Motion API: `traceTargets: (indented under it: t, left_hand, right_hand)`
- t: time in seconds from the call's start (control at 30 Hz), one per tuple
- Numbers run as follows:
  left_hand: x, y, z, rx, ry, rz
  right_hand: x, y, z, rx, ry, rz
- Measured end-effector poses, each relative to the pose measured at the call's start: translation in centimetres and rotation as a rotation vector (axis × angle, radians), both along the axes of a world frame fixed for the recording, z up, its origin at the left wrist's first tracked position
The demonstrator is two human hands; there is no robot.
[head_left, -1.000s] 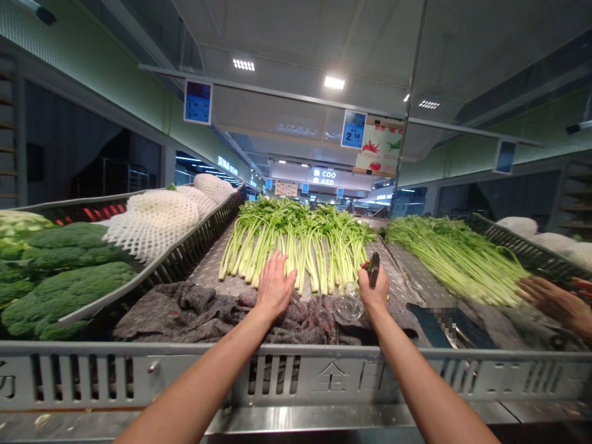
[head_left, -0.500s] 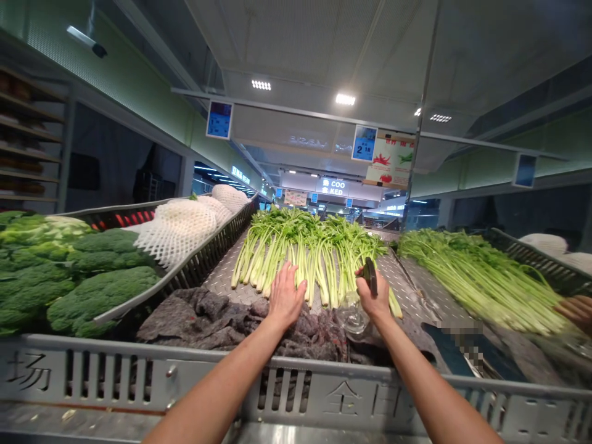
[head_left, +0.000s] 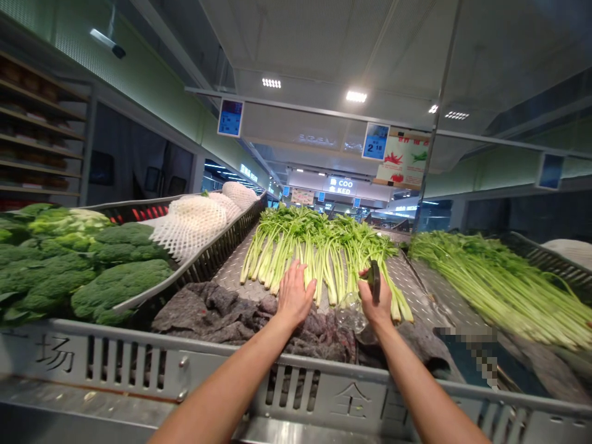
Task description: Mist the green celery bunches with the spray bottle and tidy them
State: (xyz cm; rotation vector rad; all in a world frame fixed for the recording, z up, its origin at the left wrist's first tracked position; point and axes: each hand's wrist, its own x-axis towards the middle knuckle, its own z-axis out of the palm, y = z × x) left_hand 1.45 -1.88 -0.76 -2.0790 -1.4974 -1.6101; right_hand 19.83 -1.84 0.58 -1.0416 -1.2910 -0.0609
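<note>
More celery (head_left: pixel 319 240) butts now show outside the right hand (head_left: pixel 377 305); row looks wider there.
Grey-brown cloth (head_left: pixel 203 314) bunched below the wrists; right hand curled round a dark-topped clear bottle (head_left: pixel 375 283); left hand (head_left: pixel 296 296) palm down, fingers loosely apart, nothing gripped, contact unclear; celery just ahead, leaves farthest.

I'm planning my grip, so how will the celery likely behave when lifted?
The celery will probably flop at its leafy tops, which fan out on thin stems. The thicker, pale bases look stiffer. Spread side by side in a loose layer, the stalks may slide apart if pushed.
</note>
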Motion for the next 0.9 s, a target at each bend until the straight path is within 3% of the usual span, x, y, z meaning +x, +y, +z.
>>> traceTargets:
  t: [0.37,0.6,0.77,0.9]
  left_hand:
    - [0.1,-0.5,0.3,-0.043,-0.016,-0.057]
    - [1.1,-1.5,0.0,-0.124,0.097,-0.501]
    - [0.8,-1.1,0.2,-0.175,-0.165,-0.634]
    - [0.2,-0.3,0.7,-0.178,-0.343,-0.742]
  right_hand:
    - [-0.6,0.0,-0.1,-0.001,-0.065,0.064]
    - [-4.3,-0.3,1.2,-0.078,-0.138,0.148]
    - [-8.5,-0.5,1.9,-0.074,-0.265,0.267]
    - [-9.9,-0.5,2.4,-0.125,-0.297,0.303]
